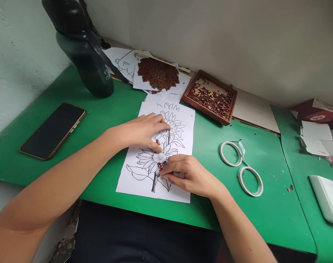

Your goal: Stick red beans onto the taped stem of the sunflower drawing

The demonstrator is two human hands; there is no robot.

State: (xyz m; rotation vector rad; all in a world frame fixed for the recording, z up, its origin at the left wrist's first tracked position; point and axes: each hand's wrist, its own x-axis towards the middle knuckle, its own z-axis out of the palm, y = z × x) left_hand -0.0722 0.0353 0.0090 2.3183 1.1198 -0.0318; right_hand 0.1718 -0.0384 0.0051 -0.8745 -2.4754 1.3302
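A sheet of white paper [180, 190] with black outline drawings of sunflowers lies on the green table. Small red beans [159, 166] sit on a petal below the lower flower's centre, with a few more on a petal above it. My left hand [144, 131] rests on the upper part of the sheet, thumb and fingers spread apart. On the right side of the lower flower, my right hand [185, 173] pinches its fingertips together beside the red beans. Whatever lies between those fingertips is too small to make out.
A wooden tray [186, 98] of mixed beans stands behind the sheet, next to a bean-covered paper [158, 75]. Two tape rolls [250, 181] lie to the right. A phone [52, 130] and a dark bottle [84, 54] are on the left. A wall closes the back.
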